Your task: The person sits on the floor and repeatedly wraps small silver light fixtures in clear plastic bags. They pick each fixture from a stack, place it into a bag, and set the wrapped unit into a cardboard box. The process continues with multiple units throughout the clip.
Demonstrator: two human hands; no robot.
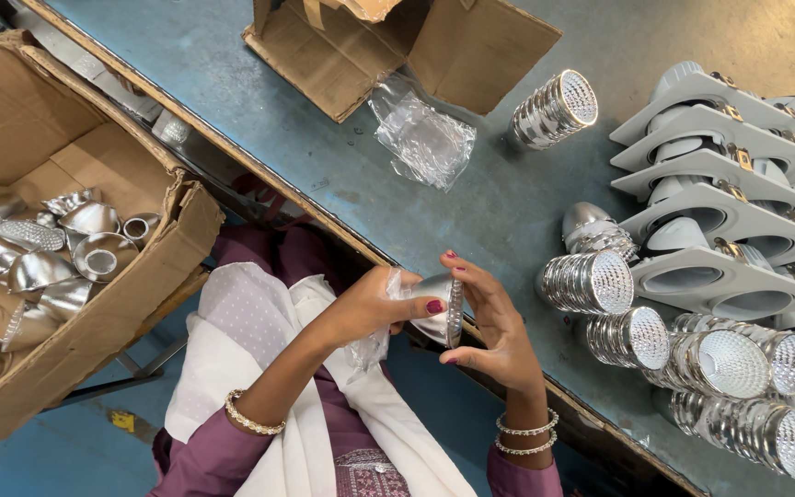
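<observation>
Both my hands meet over my lap at the table's near edge. My left hand (372,306) grips a shiny silver reflector cup (438,307) together with a scrap of clear plastic film (367,348) that hangs below it. My right hand (492,324) cups the same reflector from the right, fingertips on its faceted rim. The reflector lies on its side, its mouth turned toward my right palm.
A cardboard box (94,317) of loose silver reflectors stands at left. On the blue-grey table (342,156) lie stacked reflectors (591,281), a row of white square lamp housings (720,184), a crumpled clear bag (423,138) and an open cardboard box (388,46).
</observation>
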